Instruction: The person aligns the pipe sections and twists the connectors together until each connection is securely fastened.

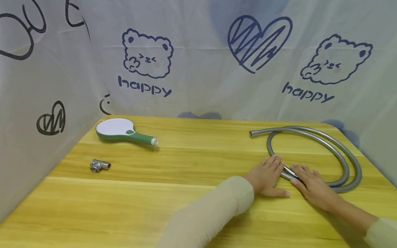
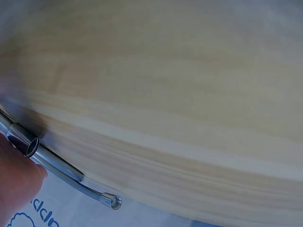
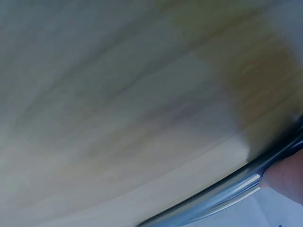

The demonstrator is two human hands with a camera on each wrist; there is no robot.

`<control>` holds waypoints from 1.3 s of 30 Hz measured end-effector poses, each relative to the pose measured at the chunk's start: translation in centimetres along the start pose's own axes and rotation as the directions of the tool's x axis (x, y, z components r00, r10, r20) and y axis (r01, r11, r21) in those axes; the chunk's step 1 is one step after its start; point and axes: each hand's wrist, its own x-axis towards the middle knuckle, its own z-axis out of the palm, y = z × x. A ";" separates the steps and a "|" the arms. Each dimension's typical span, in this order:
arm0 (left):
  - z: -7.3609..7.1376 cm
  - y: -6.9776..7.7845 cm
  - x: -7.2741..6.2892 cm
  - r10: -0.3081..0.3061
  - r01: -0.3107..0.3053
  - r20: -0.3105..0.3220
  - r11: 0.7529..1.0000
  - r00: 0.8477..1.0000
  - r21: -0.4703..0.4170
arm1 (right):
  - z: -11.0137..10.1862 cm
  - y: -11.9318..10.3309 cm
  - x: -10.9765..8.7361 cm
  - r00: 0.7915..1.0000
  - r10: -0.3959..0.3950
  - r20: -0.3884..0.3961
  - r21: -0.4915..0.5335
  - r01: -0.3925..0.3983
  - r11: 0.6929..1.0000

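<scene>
Left sleeve (image 1: 211,213): pale, stretching over the wooden tabletop (image 1: 124,206) toward the hose.
Left hand (image 1: 269,177): palm down, fingers extended with tips at the hose, thumb out to the side; not clenched.
Right hand (image 1: 316,189): just beside the left, straight fingers laid across the hose, no clasp.
Hose (image 1: 357,168): grey metallic, looped on the table's right side; one end (image 1: 255,132) points left.
Shower head (image 1: 114,127): green and white, far left, well apart from both hands.
Metal fitting (image 1: 98,165): branched, nearer than the shower head.
Backdrop (image 1: 198,82): cloth, drawn bears and hearts.
</scene>
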 end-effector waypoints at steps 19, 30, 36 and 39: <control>0.3 -1.6 -0.9 -0.004 0.005 0.011 0.997 1.000 -0.082 | 0.6 -2.5 0.3 0.998 -0.036 0.043 0.063 0.033 0.997; 0.6 -1.7 -1.1 -0.002 0.003 0.063 1.000 0.998 -0.010 | 0.0 -1.5 -0.6 0.992 -0.108 0.065 -0.024 0.110 0.994; 1.0 -2.3 -1.3 0.001 0.000 0.041 1.000 0.999 -0.022 | -0.9 0.6 -0.3 0.983 -0.186 0.007 -0.152 0.185 0.971; 1.1 -2.6 -1.5 0.007 -0.006 0.036 1.000 0.999 -0.026 | -1.1 1.8 -0.3 0.982 -0.190 -0.006 -0.185 0.186 0.965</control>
